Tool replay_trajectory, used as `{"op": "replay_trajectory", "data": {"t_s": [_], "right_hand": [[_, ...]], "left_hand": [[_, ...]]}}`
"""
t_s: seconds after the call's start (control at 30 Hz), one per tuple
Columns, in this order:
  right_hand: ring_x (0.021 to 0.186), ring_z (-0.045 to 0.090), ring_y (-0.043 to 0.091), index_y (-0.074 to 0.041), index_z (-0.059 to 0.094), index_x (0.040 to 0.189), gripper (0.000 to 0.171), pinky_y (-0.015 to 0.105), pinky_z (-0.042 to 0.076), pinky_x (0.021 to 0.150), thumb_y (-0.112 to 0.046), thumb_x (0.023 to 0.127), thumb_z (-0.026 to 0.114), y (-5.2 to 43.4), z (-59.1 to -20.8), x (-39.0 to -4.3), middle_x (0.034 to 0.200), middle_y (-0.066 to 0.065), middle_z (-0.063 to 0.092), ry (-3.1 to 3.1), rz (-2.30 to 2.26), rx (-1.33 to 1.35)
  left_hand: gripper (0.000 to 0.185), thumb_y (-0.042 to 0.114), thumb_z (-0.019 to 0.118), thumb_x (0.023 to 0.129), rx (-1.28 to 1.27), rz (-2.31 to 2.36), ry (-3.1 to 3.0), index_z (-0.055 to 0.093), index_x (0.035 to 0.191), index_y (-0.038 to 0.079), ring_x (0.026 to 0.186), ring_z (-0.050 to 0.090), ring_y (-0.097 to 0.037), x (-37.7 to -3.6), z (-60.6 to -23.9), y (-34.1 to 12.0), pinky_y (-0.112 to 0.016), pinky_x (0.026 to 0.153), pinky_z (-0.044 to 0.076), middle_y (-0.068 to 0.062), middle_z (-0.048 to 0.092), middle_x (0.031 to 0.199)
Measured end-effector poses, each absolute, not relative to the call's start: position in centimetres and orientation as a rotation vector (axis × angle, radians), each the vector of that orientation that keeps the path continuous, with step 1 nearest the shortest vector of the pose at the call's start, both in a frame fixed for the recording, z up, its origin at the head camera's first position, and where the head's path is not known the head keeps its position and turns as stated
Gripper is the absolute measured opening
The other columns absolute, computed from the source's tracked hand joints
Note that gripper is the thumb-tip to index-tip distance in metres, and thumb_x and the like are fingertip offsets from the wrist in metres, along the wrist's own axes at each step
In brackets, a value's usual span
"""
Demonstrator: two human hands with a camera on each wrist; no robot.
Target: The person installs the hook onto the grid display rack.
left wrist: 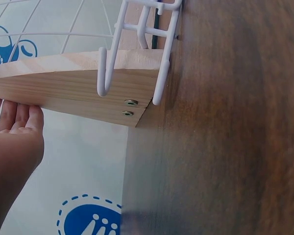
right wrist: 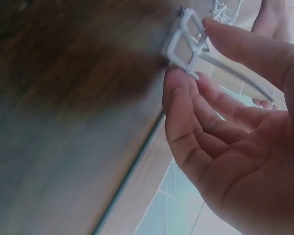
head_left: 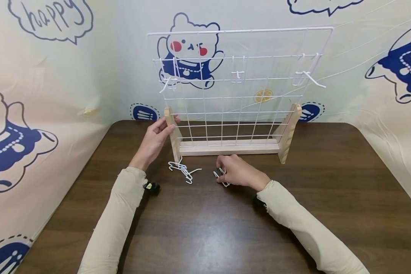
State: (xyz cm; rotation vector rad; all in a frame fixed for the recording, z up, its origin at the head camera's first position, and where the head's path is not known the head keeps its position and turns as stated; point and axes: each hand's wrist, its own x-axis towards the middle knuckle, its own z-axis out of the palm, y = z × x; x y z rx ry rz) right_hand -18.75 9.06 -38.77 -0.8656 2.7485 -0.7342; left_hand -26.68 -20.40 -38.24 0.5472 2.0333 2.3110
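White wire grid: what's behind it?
Through the white wire grid: a printed cartoon bear and yellow citrus slice on the backdrop, plus part of the brown table. Tabletop covered by the wooden bottom bar can't be seen.

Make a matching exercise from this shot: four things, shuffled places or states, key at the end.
1. White wire grid panel
2. Pale wooden left side support
3. Small pile of white wire hooks
4. Separate white wire hook

A. Pinched in the person's right grip
B. Lying on the brown wood-grain table, untouched
C. Bears three hung hooks
D. Touched by the person's left grip

Pairs: 1-C, 2-D, 3-B, 4-A
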Motion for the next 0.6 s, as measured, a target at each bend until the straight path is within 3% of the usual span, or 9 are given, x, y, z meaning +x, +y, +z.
{"op": "replay_trajectory", "data": {"t_s": [0.2, 0.47, 0.6], "right_hand": [[0.066, 0.053, 0.013, -0.008, 0.064, 0.092, 0.029, 0.029, 0.046, 0.062, -0.02, 0.077, 0.087, 9.03, -38.43, -18.56, 0.069, -0.004, 0.055, 2.744, -0.666, -0.897], [0.073, 0.053, 0.016, -0.006, 0.062, 0.105, 0.033, 0.032, 0.047, 0.068, -0.013, 0.081, 0.083, 8.84, -38.2, -18.1, 0.08, 0.004, 0.059, 2.744, -0.646, -0.938], [0.07, 0.055, 0.017, -0.004, 0.056, 0.108, 0.039, 0.034, 0.048, 0.066, -0.014, 0.081, 0.083, 9.08, -38.12, -17.93, 0.076, 0.002, 0.058, 2.783, -0.605, -0.919]], "left_hand": [[0.046, 0.016, 0.061, 0.101, 0.522, 2.303, 2.046, 0.049, 0.144, 0.005, 0.134, 0.043, -0.026, -26.63, -38.15, -20.48, -0.039, 0.116, 0.027, -0.021, 0.05, 0.141], [0.047, 0.017, 0.061, 0.1, 0.509, 2.296, 2.055, 0.05, 0.145, 0.008, 0.136, 0.041, -0.028, -26.56, -38.06, -20.5, -0.044, 0.118, 0.023, -0.023, 0.048, 0.144], [0.047, 0.018, 0.061, 0.1, 0.504, 2.285, 2.063, 0.05, 0.145, 0.009, 0.135, 0.044, -0.024, -26.62, -38.12, -20.43, -0.045, 0.119, 0.023, -0.019, 0.05, 0.142]]}}
